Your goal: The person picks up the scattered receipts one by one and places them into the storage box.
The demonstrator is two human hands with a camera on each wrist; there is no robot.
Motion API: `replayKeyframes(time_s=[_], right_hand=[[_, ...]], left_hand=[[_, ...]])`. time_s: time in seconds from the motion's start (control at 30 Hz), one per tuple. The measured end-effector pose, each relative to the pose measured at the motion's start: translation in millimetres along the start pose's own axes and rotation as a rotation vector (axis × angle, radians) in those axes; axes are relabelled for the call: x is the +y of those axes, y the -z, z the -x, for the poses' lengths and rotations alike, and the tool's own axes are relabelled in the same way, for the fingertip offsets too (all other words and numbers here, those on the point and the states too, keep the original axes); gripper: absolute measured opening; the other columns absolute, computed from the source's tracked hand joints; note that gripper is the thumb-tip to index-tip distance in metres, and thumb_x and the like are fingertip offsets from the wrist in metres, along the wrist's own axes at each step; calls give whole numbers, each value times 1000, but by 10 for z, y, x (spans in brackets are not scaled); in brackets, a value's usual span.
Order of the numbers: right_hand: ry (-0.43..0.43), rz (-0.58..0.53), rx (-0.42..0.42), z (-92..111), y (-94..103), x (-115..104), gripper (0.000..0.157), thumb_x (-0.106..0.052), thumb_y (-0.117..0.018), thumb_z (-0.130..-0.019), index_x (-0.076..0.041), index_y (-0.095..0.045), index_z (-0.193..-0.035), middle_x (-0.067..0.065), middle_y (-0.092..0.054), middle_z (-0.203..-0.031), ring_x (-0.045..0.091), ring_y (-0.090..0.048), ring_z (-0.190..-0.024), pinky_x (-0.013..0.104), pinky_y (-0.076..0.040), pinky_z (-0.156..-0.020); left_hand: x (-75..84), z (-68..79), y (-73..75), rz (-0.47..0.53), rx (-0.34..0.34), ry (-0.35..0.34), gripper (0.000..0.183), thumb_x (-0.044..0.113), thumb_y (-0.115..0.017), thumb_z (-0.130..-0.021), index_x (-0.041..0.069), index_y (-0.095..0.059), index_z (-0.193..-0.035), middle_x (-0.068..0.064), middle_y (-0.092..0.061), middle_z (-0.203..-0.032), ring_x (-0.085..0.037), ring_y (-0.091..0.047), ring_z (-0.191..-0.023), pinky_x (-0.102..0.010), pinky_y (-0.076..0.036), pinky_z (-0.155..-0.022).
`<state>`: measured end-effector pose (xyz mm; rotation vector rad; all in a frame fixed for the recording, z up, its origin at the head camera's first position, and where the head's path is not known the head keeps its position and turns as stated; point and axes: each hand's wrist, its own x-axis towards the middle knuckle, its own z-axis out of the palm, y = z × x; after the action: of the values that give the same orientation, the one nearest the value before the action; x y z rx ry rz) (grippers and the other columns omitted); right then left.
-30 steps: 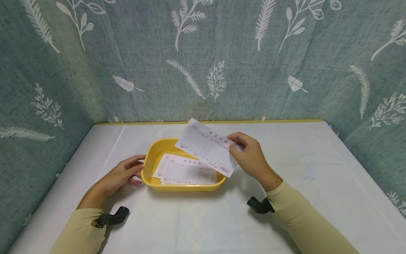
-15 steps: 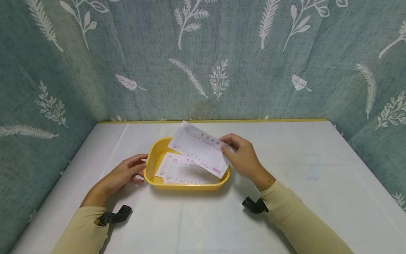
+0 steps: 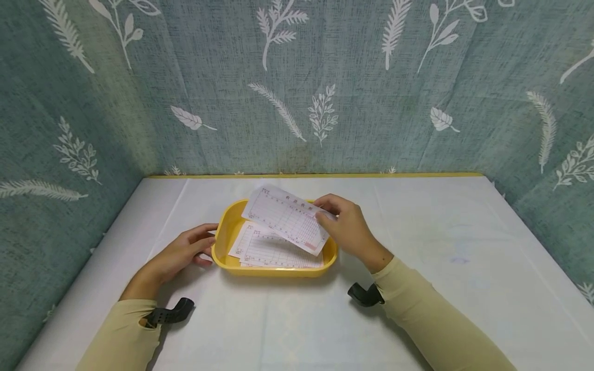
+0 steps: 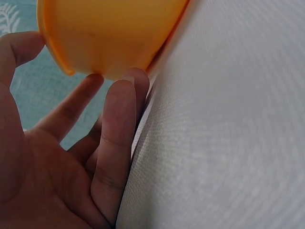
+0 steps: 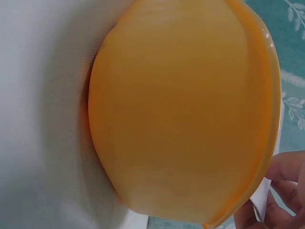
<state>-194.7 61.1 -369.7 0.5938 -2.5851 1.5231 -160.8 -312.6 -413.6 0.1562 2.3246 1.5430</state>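
Note:
My right hand (image 3: 349, 226) pinches the right end of a printed receipt slip (image 3: 285, 216) between thumb and fingers. Tilted, the slip hangs over the yellow plastic basin (image 3: 274, 273), its upper left corner above the back rim. More receipt slips (image 3: 274, 250) lie overlapping inside the basin. At the basin's left end, my left hand (image 3: 185, 252) touches the outside with its fingertips. The left wrist view shows the thumb at the rim and fairly straight fingers (image 4: 119, 109) against the wall. In the right wrist view the basin's wall (image 5: 181, 109) hides most of the slip.
The basin stands on a white-covered table (image 3: 287, 324). Behind it, a green leaf-patterned cloth (image 3: 223, 129) hangs as a backdrop, with similar cloth at both sides. Black wrist mounts (image 3: 174, 312) sit on both forearms.
My right hand has moved left and slightly down, bringing the slip lower and further over the basin. The left hand stays at the basin's left end.

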Motion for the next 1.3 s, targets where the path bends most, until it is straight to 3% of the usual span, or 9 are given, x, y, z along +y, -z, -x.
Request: replayKeyframes(time_s=[0.1, 0.3, 0.7, 0.93, 1.3], right_hand=[[-12, 18, -6, 6, 4, -3, 19, -5, -66, -94, -8, -69, -113, 9, -72, -100, 26, -66, -97, 44, -53, -94], [-42, 31, -52, 2, -24, 39, 19, -6, -65, -95, -10, -68, -113, 7, -70, -95, 22, -59, -86, 34, -50, -81], [-23, 51, -110, -11, -109, 102, 21, -7, -64, -96, -12, -66, -116, 6, -71, -95, 18, -63, -83, 29, -52, -75], [-1, 155, -185, -9, -161, 125, 17, -8, -63, -96, -13, -67, -111, 4, -71, -93, 14, -57, -73, 24, -48, -65], [-5, 324, -188, 26, -198, 123, 16, -11, -64, -97, -15, -69, -111, 2, -73, -97, 12, -63, -80, 25, -54, -72]], left_hand=[[-1, 0, -11, 0, -2, -2, 59, 24, -51, -104, -1, -31, -153, -31, -49, -132, -7, -65, -88, -28, -61, -74], [-11, 3, -15, 1, 8, -11, 57, 23, -50, -104, -2, -31, -153, -30, -50, -130, -8, -65, -86, -28, -61, -73], [9, 28, 24, -18, 15, -8, 56, 23, -50, -105, -1, -33, -152, -23, -54, -125, -9, -65, -86, -28, -61, -73], [-6, 11, 37, -6, 8, -17, 55, 23, -48, -105, -1, -32, -153, -21, -56, -124, -9, -67, -85, -27, -61, -73], [-24, -35, 6, 6, -6, -20, 55, 22, -47, -106, -1, -31, -153, -28, -52, -130, -8, -67, -86, -28, -61, -74]])
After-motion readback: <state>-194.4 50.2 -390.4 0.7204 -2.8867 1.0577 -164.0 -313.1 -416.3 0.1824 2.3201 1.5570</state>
